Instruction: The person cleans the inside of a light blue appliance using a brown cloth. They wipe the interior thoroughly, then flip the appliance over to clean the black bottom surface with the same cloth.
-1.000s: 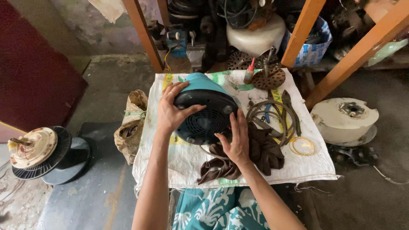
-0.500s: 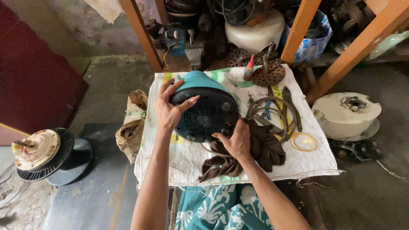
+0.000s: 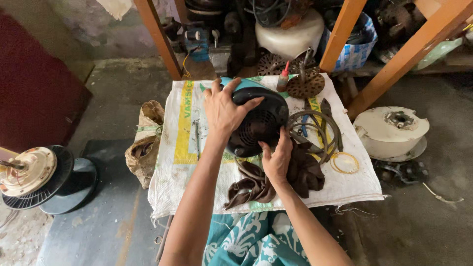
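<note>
Motor housing: we hold the rounded black-and-teal fan motor housing at the centre of the frame, above the bench.
Left hand: our left hand lies spread over the upper left of the dome, fingers splayed and pressing, not closed into a fist.
Right hand: our right hand cups the lower rim, fingers curled under it.
Doing it well: we judge that the smooth dome can slip, so we keep both palms firm and turn it slowly over the cloth.
Housing surface: glossy hard shell, with a vented grille of small slots facing us.
Bench cover: coarse woven white sack with a yellow stripe.
Rag: dark brown, crumpled, soft cloth under our right hand.
Nearby: looped grey cable and a thin yellow ring, right of centre.
</note>
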